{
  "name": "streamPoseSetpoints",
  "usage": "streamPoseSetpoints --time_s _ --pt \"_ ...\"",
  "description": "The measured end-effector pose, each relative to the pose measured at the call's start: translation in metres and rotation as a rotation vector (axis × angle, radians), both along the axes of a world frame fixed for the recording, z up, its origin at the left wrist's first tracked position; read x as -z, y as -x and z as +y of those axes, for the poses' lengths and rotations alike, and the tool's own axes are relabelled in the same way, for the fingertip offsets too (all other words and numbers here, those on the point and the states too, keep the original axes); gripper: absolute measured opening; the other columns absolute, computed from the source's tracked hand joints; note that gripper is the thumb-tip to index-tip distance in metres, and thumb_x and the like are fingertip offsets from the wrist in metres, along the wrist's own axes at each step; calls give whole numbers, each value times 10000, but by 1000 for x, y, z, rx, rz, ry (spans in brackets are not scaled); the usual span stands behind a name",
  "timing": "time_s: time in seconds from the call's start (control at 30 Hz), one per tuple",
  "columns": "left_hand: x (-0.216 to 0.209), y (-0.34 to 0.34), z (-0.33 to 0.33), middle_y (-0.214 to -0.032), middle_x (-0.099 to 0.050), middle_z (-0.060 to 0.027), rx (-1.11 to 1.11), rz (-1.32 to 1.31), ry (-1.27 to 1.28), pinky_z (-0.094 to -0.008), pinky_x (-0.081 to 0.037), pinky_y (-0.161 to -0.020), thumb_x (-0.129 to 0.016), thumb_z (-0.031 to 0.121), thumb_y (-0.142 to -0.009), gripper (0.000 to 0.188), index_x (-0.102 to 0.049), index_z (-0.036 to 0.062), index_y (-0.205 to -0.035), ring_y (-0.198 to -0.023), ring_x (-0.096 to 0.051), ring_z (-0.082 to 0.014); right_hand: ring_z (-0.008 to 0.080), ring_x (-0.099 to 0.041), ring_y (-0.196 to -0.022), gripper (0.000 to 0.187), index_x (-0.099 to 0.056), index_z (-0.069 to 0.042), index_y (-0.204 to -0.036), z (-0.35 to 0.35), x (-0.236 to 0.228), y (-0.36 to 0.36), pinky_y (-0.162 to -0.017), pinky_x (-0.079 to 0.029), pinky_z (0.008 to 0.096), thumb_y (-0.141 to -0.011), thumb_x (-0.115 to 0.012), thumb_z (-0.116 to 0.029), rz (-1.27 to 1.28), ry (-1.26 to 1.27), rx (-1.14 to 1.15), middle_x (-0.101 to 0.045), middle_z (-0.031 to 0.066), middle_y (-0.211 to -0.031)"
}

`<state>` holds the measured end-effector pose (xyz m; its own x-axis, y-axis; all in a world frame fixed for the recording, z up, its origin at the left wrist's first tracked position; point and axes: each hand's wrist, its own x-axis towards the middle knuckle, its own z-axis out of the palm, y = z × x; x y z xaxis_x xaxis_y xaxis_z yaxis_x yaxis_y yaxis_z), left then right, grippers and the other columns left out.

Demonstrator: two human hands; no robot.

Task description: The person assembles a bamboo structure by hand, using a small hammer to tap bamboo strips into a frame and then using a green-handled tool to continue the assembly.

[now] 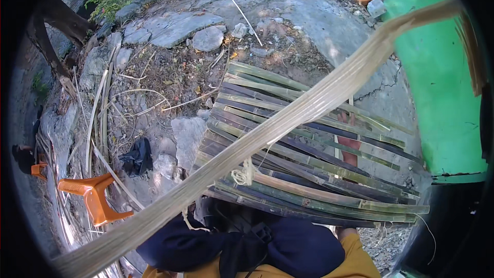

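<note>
Split bamboo slats [319, 162], green and dark brown, lie side by side as a tied mat over my lap. Behind them my right hand [349, 146] shows through the gaps, reaching up from below; slats cover most of it, and its grip is unclear. A long pale bamboo strip [221, 172], close to the camera, slants across the view from lower left to upper right. What holds this strip, if anything, does not show. A looped pale cord [242, 174] hangs at the mat's near left part. My left hand cannot be seen.
An orange plastic stool [95, 200] lies tipped over on the left, near a crumpled black bag [137, 156]. Loose bamboo strips [101, 113] and stones [208, 38] are scattered on the ground. A green wall [437, 98] stands right, a tree trunk [64, 18] far left.
</note>
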<state>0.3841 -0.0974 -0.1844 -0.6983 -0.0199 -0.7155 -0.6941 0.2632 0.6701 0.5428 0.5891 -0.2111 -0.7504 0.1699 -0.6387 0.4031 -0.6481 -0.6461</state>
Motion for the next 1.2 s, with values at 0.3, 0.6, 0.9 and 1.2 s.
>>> streamPoseSetpoints --time_s 0.3,0.6,0.9,1.2 --pt "-1 3 4 -719 -608 -76 53 -65 -35 -338 -482 -495 -527 600 -1060 563 -598 43 -1024 -520 -573 -186 322 -784 -850 364 -695 35 -1125 -85 -108 -165 -738 -647 414 -1054 -557 -294 -567 -258 -347 -759 215 -969" --pt "-8 4 12 -663 -531 -17 -113 -66 -194 -299 -386 -398 -502 611 -1065 523 -563 100 -973 -410 -443 -136 163 -730 -827 169 -676 8 -1055 -125 -201 76 -744 -580 317 -998 -517 -9 -218 -731 -920 -744 102 -893" --pt "-33 13 27 -690 -458 34 74 -80 -123 -265 -411 -431 -480 549 -1098 453 -568 111 -1021 -533 -442 -79 243 -727 -1042 394 -593 -1 -1329 -122 -140 264 -968 -562 386 -960 -680 -106 239 -1100 -918 -715 127 -1132" --pt "-13 14 34 -681 -486 15 47 -90 -238 -270 -402 -429 -493 565 -1086 484 -600 95 -1038 -512 -450 -93 434 -552 -1318 1310 -93 15 -1646 -263 -467 318 -996 -555 449 -729 -953 -352 1310 -920 -637 -330 349 -1535"
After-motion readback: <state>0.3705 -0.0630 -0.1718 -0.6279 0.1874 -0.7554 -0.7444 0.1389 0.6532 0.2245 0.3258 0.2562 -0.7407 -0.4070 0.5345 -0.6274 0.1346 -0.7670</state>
